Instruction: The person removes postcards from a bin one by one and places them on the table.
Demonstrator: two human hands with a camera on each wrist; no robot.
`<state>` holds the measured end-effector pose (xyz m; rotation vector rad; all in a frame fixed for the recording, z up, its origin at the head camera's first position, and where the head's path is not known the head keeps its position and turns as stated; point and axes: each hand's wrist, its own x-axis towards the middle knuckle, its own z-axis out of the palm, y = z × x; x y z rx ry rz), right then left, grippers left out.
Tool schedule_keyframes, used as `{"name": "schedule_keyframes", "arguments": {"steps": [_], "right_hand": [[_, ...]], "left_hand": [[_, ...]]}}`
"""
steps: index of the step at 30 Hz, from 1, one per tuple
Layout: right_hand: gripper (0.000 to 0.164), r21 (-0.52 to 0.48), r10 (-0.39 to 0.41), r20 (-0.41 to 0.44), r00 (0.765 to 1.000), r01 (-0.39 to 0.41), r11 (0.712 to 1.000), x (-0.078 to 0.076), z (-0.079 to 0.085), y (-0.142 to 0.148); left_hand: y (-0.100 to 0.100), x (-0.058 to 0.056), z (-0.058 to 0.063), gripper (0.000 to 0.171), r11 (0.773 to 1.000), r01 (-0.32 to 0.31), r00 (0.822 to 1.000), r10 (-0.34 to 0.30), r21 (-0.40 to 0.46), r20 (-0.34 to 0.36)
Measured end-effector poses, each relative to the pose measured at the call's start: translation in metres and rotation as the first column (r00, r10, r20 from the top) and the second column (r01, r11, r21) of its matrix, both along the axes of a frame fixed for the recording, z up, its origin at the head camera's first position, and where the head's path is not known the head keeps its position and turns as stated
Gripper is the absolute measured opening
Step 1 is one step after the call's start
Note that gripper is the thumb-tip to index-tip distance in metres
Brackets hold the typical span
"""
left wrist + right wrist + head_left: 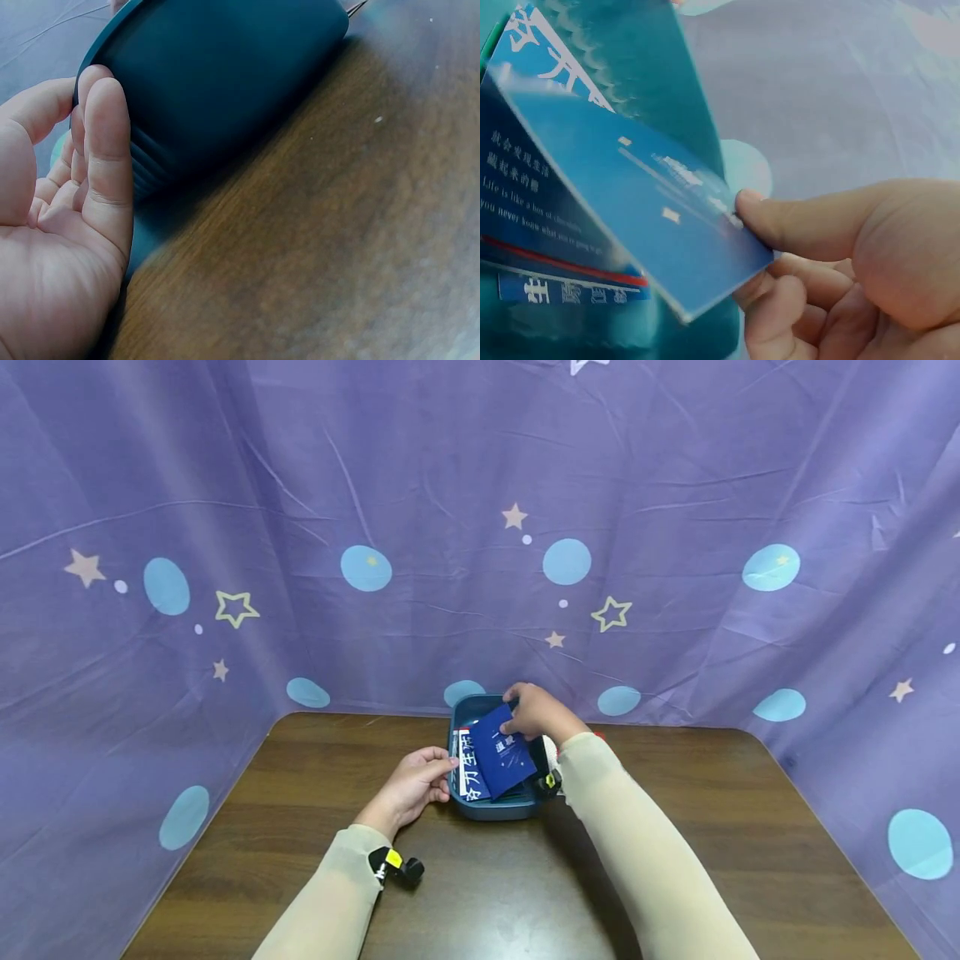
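A teal plastic box (495, 811) stands near the back of the table with several printed cards (467, 772) inside it. My right hand (538, 713) pinches a dark blue card (495, 752) by one corner between thumb and fingers. That card (645, 195) is tilted over the others in the right wrist view, where a dark card with white lettering and a red stripe (562, 259) lies under it. At the box's left side, my left hand (411, 782) holds the rim with its thumb on top; its fingers (109, 150) lie along the outer wall in the left wrist view.
The brown wooden table (360, 902) runs back to a purple curtain (450, 485) with stars and blue spots, which also hangs along both sides. Part of a white and red thing (551, 750) shows beside the box, mostly hidden by the right wrist.
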<state>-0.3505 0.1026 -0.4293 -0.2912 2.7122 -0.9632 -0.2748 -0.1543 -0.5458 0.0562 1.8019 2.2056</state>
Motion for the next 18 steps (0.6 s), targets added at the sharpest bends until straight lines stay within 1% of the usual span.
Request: {"name": "schedule_keyframes", "arguments": {"steps": [3, 7, 12, 15, 18], "right_hand": [[0.054, -0.048, -0.036, -0.033, 0.999, 0.034, 0.998, 0.004, -0.001, 0.013], [0.044, -0.128, -0.084, -0.087, 0.993, 0.073, 0.989, 0.011, -0.007, 0.031], [0.039, -0.185, -0.130, -0.134, 0.982, 0.105, 0.977, 0.016, -0.013, 0.053], [0.038, -0.223, -0.145, -0.139, 0.980, 0.111, 0.968, 0.019, -0.015, 0.066], [0.034, -0.280, -0.154, -0.121, 0.981, 0.115, 0.953, 0.022, -0.017, 0.077]], "left_hand": [[0.000, 0.000, 0.001, 0.009, 1.000, 0.001, 1.000, -0.001, 0.005, -0.001], [0.000, 0.000, 0.000, 0.009, 1.000, 0.000, 1.000, 0.000, 0.009, 0.000], [0.001, 0.000, 0.000, 0.009, 1.000, -0.003, 1.000, 0.003, 0.008, 0.004], [0.001, 0.000, 0.000, 0.009, 1.000, -0.003, 1.000, 0.003, 0.002, 0.006], [0.001, 0.000, 0.001, 0.009, 1.000, -0.009, 1.000, 0.009, 0.002, 0.004]]}}
